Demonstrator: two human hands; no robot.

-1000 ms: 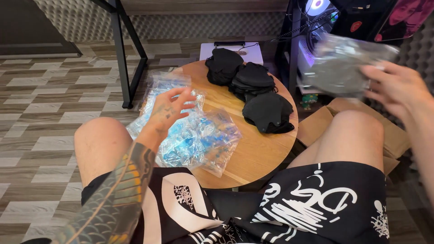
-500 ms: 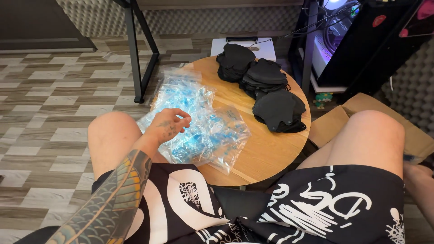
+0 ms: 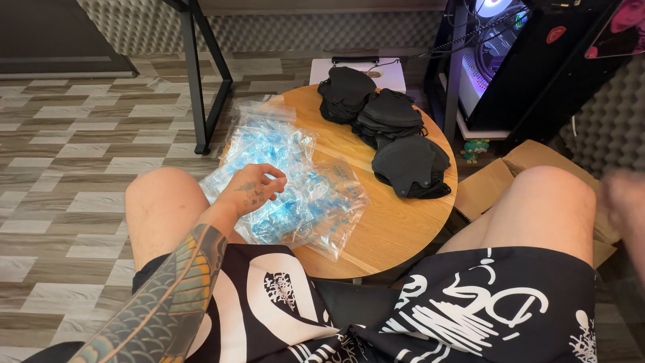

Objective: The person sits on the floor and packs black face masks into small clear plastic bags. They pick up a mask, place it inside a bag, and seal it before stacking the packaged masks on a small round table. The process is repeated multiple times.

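My left hand (image 3: 259, 188) rests with loosely curled fingers on a heap of clear plastic bags with blue print (image 3: 295, 195) on the left half of a small round wooden table (image 3: 396, 228). Nothing is gripped in it. Three stacks of black face masks (image 3: 410, 165) lie on the table's far right part. My right hand (image 3: 625, 198) is a blur at the right edge, beyond my right knee and above a cardboard box (image 3: 490, 188); its fingers cannot be made out.
My bare knees flank the table. A black metal desk leg (image 3: 201, 87) stands on the striped floor at the far left. A lit computer case (image 3: 524, 60) and a white flat box (image 3: 356, 67) are behind the table.
My right hand, which held a clear bag up at the right, dropped out of view and is back at the right edge without it. My left hand lowered onto the bag pile.
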